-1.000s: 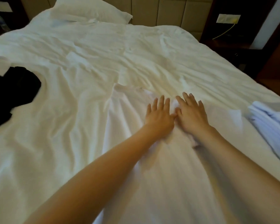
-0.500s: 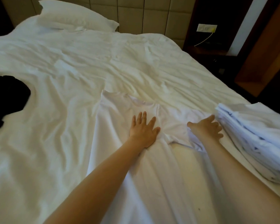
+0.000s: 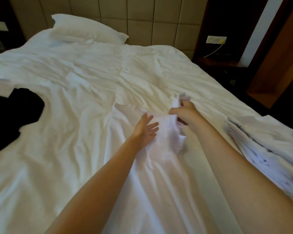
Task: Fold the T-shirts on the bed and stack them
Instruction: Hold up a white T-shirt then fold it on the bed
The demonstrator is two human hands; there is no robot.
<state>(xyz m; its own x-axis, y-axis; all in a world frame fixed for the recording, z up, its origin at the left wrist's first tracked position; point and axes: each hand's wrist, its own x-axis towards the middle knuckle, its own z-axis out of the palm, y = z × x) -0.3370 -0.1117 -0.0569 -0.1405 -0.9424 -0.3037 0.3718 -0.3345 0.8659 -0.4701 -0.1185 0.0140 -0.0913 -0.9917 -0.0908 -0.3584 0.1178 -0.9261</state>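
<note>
A white T-shirt (image 3: 152,169) lies spread lengthwise on the bed (image 3: 74,98) in front of me, collar end away from me. My left hand (image 3: 145,129) rests flat on its upper chest, fingers straight. My right hand (image 3: 183,112) grips the shirt's right sleeve and holds it lifted off the bed, folded in toward the shirt's middle. A stack of folded white T-shirts (image 3: 264,149) sits at the bed's right edge, right of my right forearm.
A black garment (image 3: 12,115) lies at the left with white cloth pieces (image 3: 0,86) beside it. A pillow (image 3: 86,31) leans against the padded headboard. A dark nightstand (image 3: 216,63) with a wall socket and a wooden panel stand to the right of the bed.
My right hand has taken hold of the right sleeve and lifted it up and inward. My left hand has stayed flat on the shirt's chest. The view has tilted up.
</note>
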